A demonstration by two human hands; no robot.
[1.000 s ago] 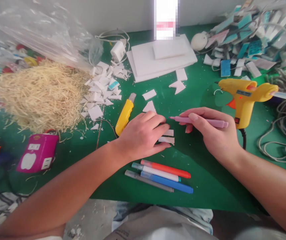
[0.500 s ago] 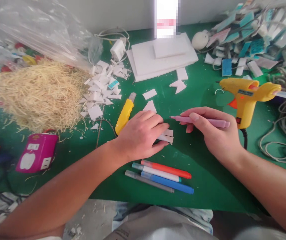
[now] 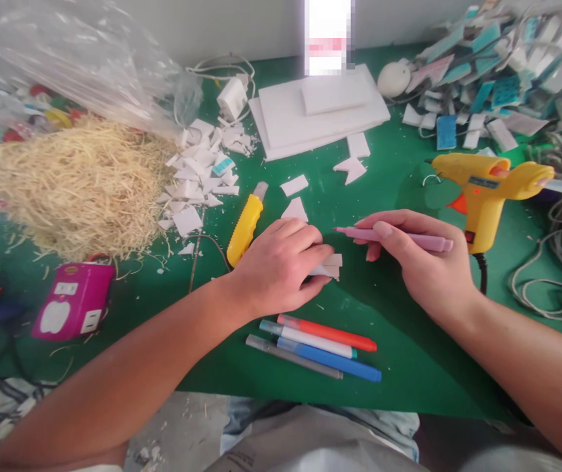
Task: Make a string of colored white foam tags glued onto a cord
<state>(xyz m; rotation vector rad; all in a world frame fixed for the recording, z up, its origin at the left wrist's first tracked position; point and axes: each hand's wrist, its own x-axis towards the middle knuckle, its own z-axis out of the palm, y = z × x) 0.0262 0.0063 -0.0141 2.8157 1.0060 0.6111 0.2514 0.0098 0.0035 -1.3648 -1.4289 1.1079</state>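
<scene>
Green tabletop (image 3: pixel 423 373) spreads beneath white strips (image 3: pixel 331 267), seemingly already cut but showing no ink yet, pinched at three o'clock of the left hand (image 3: pixel 281 262), while the right hand (image 3: pixel 431 269) grasps an uncapped pink pen (image 3: pixel 422 241), its tip apart at the strips' twelve o'clock.
</scene>
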